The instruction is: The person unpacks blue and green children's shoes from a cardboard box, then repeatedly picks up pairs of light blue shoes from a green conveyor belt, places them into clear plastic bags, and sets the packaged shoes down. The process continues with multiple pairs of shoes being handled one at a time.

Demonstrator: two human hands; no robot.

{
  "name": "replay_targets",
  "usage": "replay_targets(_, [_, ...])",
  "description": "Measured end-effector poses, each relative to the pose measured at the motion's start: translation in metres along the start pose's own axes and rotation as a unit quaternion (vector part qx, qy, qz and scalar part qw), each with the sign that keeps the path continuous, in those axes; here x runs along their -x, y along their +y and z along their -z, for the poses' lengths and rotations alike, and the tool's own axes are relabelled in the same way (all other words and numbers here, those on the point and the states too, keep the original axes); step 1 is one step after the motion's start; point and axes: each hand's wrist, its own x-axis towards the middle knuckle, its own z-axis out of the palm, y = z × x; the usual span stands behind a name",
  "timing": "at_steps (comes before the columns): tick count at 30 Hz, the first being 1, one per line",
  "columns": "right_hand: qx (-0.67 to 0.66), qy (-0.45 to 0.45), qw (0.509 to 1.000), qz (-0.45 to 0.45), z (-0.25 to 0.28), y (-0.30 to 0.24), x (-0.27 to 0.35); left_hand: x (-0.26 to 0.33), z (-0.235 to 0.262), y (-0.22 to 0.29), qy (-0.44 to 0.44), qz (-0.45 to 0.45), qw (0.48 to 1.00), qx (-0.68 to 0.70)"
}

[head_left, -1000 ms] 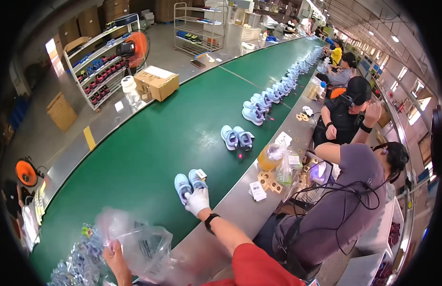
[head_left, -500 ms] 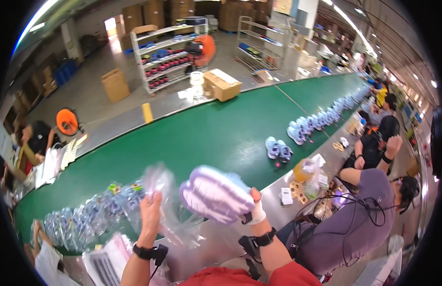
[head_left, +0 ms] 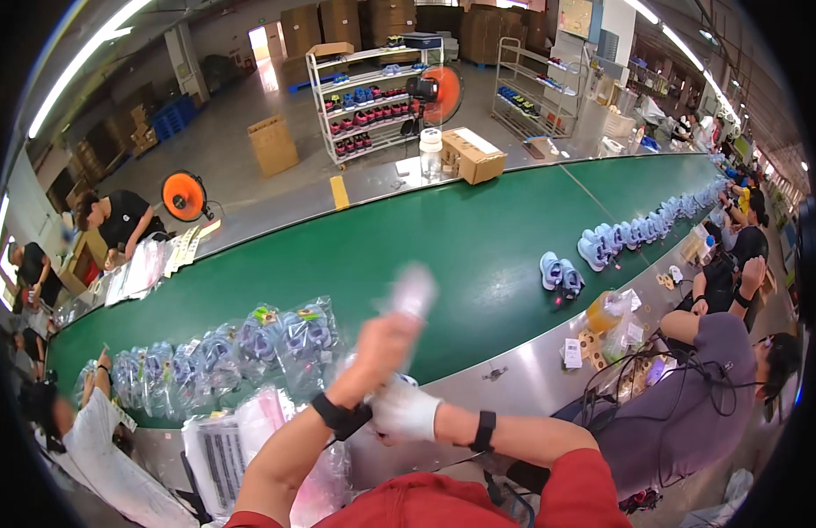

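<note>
hands crossed over a blurred bag

the left hand [head_left: 386,348] is raised and smeared by motion, closed around a pale, blurred bag [head_left: 410,295] that stands roughly upright above the belt's near edge; what is inside cannot be made out. the gloved right hand [head_left: 403,414] sits just below, crossing under the left wrist; whether it grips anything cannot be told. a long green belt [head_left: 443,255] runs from lower left to upper right, carrying bagged shoes [head_left: 249,348] at left and bare blue shoes [head_left: 560,273] further along. a steel tabletop [head_left: 522,378] edges the belt. shelves [head_left: 373,101], boxes and an orange fan [head_left: 183,195] stand beyond.
</note>
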Motion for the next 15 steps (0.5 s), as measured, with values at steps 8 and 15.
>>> replay_targets(8, [-0.079, 0.033, 0.911, -0.404, -0.037, 0.06, 0.009, 0.071, 0.046, -0.025, 0.007, 0.102, 0.994, 0.028])
replay_targets(15, [-0.156, 0.21, 0.902, -0.344, -0.09, 0.083, -0.019, 0.059, -0.019, 0.038, -0.025, 0.1, 0.994, 0.034])
